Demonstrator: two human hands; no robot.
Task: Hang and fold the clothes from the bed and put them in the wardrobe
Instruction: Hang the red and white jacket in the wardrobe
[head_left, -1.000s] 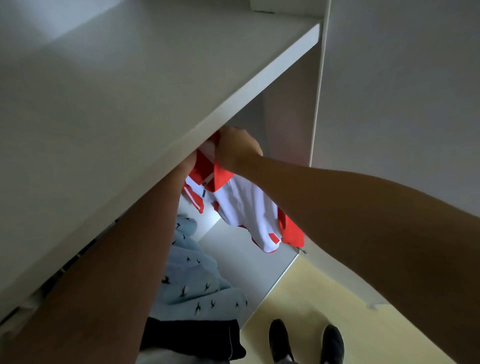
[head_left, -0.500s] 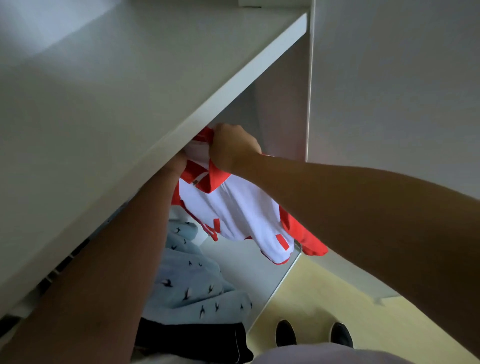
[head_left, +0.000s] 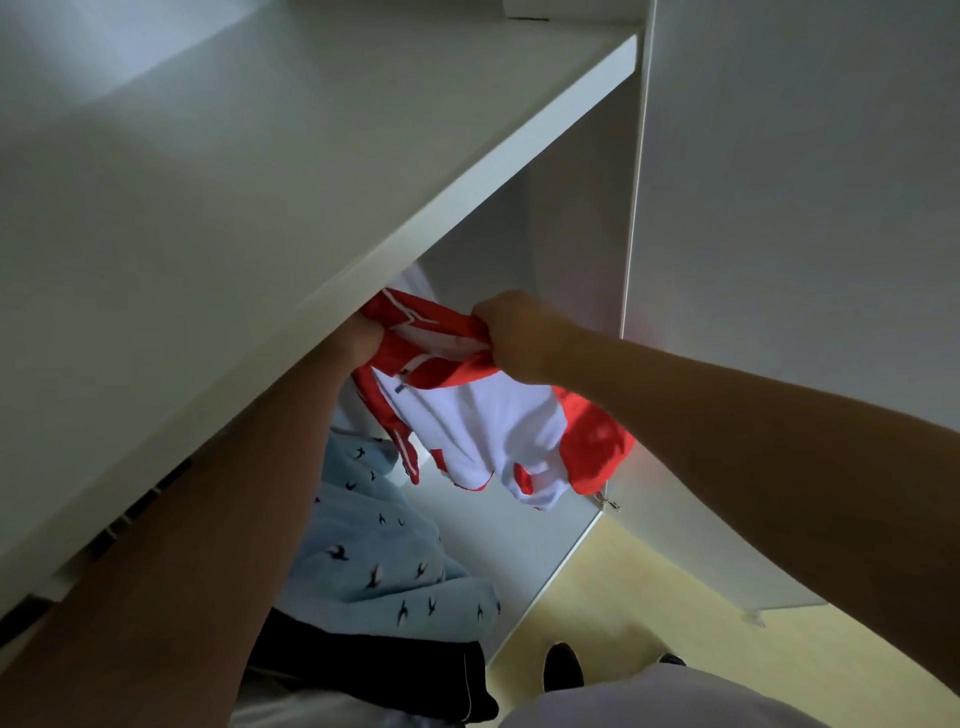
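A red and white jacket (head_left: 488, 431) hangs inside the white wardrobe, just under the wide shelf (head_left: 311, 171). My right hand (head_left: 519, 338) grips the jacket's red collar from the right, fingers curled round the cloth. My left hand (head_left: 358, 338) holds the collar from the left, partly hidden by the shelf's front edge. The jacket's body and one red sleeve dangle below my hands. What the jacket hangs from is hidden behind the shelf.
A light blue garment with small dark birds (head_left: 379, 551) hangs to the left below the jacket, and a black garment (head_left: 374, 675) beside it. The wardrobe's side panel (head_left: 582, 234) and open door (head_left: 800, 208) stand on the right. Yellow floor (head_left: 649, 623) and my shoes lie below.
Both hands have come out a little from under the shelf with the jacket's collar. The jacket has swung towards me and to the right.
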